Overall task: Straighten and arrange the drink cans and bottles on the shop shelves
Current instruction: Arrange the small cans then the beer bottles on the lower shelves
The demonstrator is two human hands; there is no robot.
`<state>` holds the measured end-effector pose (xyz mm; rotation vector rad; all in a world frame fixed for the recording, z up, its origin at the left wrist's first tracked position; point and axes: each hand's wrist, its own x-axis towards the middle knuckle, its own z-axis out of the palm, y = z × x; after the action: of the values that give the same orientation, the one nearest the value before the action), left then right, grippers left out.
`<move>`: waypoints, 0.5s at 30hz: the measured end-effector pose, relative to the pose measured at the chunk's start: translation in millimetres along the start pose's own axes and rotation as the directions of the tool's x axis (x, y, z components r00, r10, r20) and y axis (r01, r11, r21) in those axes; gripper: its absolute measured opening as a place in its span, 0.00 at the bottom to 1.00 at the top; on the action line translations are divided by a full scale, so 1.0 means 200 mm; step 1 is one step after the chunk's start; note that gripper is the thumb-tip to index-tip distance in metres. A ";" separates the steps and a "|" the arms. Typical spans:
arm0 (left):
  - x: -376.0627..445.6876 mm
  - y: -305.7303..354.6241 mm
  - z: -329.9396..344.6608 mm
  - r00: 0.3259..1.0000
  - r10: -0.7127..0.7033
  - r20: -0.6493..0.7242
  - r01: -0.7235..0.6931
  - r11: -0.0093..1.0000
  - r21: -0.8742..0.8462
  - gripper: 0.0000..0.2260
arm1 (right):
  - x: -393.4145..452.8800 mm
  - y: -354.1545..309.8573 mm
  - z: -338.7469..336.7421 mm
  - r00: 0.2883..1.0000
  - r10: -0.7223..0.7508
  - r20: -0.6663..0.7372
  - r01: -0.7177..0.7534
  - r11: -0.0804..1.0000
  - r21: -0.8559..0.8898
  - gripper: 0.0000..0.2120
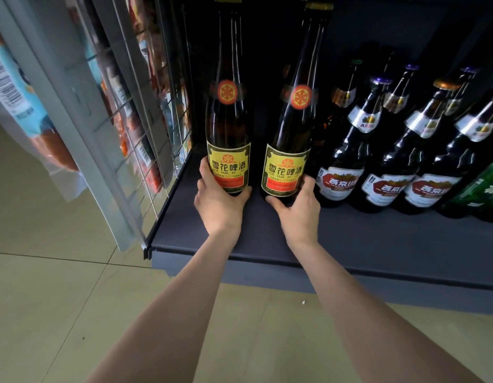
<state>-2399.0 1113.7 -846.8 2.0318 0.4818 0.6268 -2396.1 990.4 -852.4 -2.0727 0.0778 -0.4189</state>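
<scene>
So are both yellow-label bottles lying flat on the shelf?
No, both yellow-label bottles stand upright on the dark shelf, each gripped near its base.

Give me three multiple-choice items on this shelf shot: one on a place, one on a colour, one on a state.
1. Where do the two yellow-label bottles stand?
A. at the shelf's left end, by the wire grid
B. on the floor
C. right of the white-label bottles

2. What colour is the round neck badge on the left bottle?
A. blue
B. red
C. white

3. What is the right hand doing?
A. hanging idle
B. pointing at the floor
C. gripping the right bottle at its base

Answers:
1 A: they stand on the shelf beside the grid.
2 B: the badge is red.
3 C: its fingers curl round the base, as the left hand does.
</scene>
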 end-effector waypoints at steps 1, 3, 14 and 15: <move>0.00 0.00 0.00 1.000 0.001 0.001 -0.001 1.000 0.000 0.42 | 0.00 0.00 0.00 1.000 0.000 0.003 0.000 1.000 0.002 0.32; 0.00 0.00 0.00 1.000 0.002 0.005 -0.002 1.000 0.001 0.42 | 0.00 0.00 0.00 1.000 -0.007 0.005 0.007 1.000 0.003 0.32; -0.01 0.02 0.00 1.000 -0.007 0.008 0.006 0.999 0.050 0.43 | -0.01 -0.01 0.01 1.000 -0.002 0.016 0.002 1.000 -0.009 0.32; -0.01 0.02 -0.01 1.000 -0.005 0.004 0.004 0.998 0.056 0.43 | -0.01 -0.02 0.01 1.000 -0.002 0.028 0.003 1.000 -0.013 0.32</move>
<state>-2401.5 1110.6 -843.1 2.0837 0.5063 0.6126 -2398.0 995.2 -850.7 -2.0914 0.0616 -0.3917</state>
